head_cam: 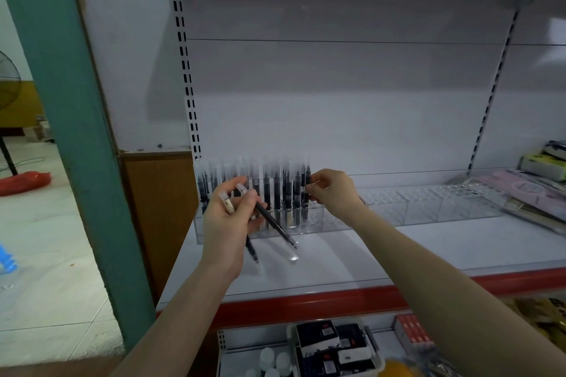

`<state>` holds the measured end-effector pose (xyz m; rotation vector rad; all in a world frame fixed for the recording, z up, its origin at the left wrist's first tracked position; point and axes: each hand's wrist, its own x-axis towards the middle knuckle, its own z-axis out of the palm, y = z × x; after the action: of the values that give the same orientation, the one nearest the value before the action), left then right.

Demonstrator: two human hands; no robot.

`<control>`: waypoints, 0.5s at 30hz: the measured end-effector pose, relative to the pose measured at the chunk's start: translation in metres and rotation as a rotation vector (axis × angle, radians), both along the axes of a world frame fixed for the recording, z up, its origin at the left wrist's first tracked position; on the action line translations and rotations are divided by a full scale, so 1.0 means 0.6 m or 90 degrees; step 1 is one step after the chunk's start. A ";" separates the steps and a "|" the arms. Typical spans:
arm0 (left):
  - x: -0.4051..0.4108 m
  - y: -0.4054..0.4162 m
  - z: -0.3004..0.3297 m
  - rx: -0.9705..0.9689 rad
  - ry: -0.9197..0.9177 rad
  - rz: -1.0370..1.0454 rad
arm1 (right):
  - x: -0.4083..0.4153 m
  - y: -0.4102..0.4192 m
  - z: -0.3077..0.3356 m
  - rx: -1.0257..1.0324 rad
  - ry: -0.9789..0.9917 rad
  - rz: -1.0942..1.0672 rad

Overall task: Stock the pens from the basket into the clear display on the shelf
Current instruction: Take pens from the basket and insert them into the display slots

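Note:
A clear display (pixel 407 208) with rows of holes runs along the back of the white shelf (pixel 352 257). Several black pens with frosted caps (pixel 277 190) stand upright in its left part. My left hand (pixel 228 220) grips a few black pens (pixel 274 223) in front of the display, their tips pointing down and to the right. My right hand (pixel 332 190) pinches one standing pen (pixel 307 184) at the right end of the filled rows. The basket does not show clearly.
Packaged stationery (pixel 526 193) lies at the shelf's right end. Below the red shelf edge (pixel 321 300) sits a white bin of boxed goods (pixel 333 346) and small white bottles (pixel 272 360). A teal post (pixel 70 119) stands to the left.

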<state>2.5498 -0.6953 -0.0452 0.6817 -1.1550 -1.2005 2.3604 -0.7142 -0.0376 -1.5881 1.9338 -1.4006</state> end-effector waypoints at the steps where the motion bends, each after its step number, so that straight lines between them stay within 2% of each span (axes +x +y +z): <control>1: 0.001 -0.001 -0.001 0.001 -0.001 0.008 | 0.000 -0.001 0.000 0.002 -0.003 0.001; 4: 0.003 -0.005 -0.002 0.022 0.018 0.024 | 0.000 0.000 -0.001 0.010 -0.021 0.010; 6: 0.006 -0.008 -0.002 0.056 0.076 0.008 | -0.002 0.005 -0.003 0.007 -0.069 0.008; 10: 0.006 -0.012 0.001 0.107 0.182 -0.025 | -0.006 0.035 -0.004 -0.072 -0.285 0.014; 15: -0.024 -0.001 0.000 0.137 0.195 -0.043 | 0.016 0.075 0.000 -0.069 -0.542 0.149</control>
<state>2.5357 -0.6959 -0.0452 0.5976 -0.8059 -1.4447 2.3700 -0.6689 -0.0377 -0.9484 1.1492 -1.7061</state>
